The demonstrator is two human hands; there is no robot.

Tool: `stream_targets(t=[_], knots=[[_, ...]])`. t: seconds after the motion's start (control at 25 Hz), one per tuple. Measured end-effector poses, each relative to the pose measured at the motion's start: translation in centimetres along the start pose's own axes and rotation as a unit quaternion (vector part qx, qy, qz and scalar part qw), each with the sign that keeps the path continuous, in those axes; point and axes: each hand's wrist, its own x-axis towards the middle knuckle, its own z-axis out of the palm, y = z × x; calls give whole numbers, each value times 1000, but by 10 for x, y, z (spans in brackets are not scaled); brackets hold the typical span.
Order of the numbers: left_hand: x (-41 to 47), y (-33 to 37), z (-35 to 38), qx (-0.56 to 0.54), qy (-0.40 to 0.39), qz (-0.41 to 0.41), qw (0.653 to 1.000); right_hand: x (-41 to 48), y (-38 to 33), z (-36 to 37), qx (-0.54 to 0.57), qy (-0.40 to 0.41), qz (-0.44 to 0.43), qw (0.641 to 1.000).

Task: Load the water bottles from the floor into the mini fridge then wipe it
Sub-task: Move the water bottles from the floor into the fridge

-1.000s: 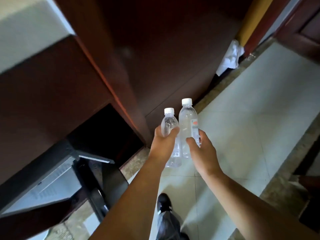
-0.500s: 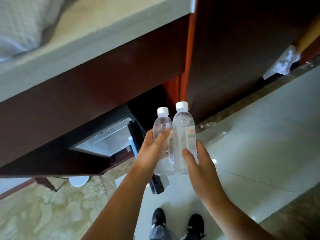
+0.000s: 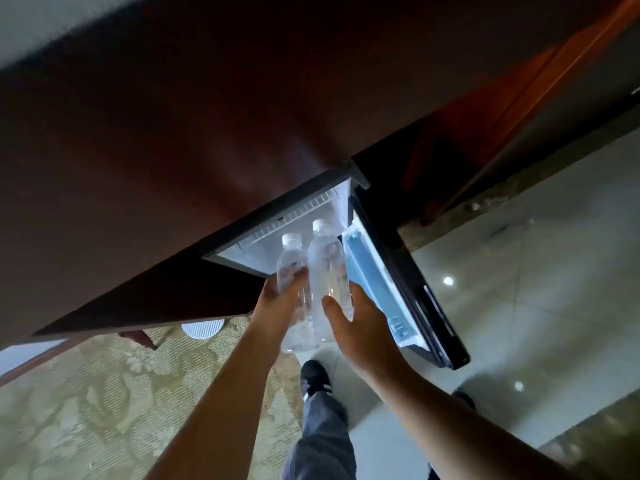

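Two clear water bottles with white caps are held upright side by side in front of the mini fridge. My left hand [image 3: 281, 304] grips the shorter-looking left bottle [image 3: 291, 263]. My right hand [image 3: 360, 320] grips the right bottle [image 3: 327, 265]. The mini fridge [image 3: 277, 233] sits built into a dark wooden cabinet, its white interior lit. Its black door [image 3: 405, 278] stands swung open to the right, showing a pale blue inner shelf. The bottle caps are level with the fridge opening.
The dark wooden cabinet [image 3: 173, 150] overhangs the fridge on top and at the left. A patterned carpet [image 3: 86, 393] covers the floor at the left, pale glossy tiles [image 3: 536, 289] at the right. My legs and a black shoe [image 3: 311, 375] are below. A white round object [image 3: 202, 329] lies under the cabinet.
The view has swung closer to the fridge. Both hands have carried the bottles forward to the open fridge mouth, and the open door is now fully in view at the right.
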Motion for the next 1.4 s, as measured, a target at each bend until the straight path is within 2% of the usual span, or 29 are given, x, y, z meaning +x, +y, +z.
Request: stream_targets(t=[0.16, 0.32, 0.6, 0.76, 0.84, 1.0, 1.16, 1.4], knots=[[51, -61, -23, 78, 1, -46, 996, 37, 51, 42, -73, -34, 66, 995], [103, -98, -12, 101, -17, -23, 994, 94, 98, 49, -131, -25, 66, 989], [251, -151, 15, 129, 47, 45, 990, 228, 188, 93, -173, -15, 37, 984], [352, -182, 20, 137, 107, 47, 984, 305, 226, 132, -156, 28, 21, 987], [378, -182, 24, 138, 117, 64, 981, 338, 239, 150, -138, 56, 14, 989], [422, -177, 31, 145, 153, 157, 965, 395, 248, 172, -113, 107, -29, 987], [461, -173, 38, 85, 202, 238, 946, 429, 246, 181, -78, 139, -74, 984], [480, -179, 50, 8, 194, 268, 944, 451, 236, 177, -71, 163, -78, 981]])
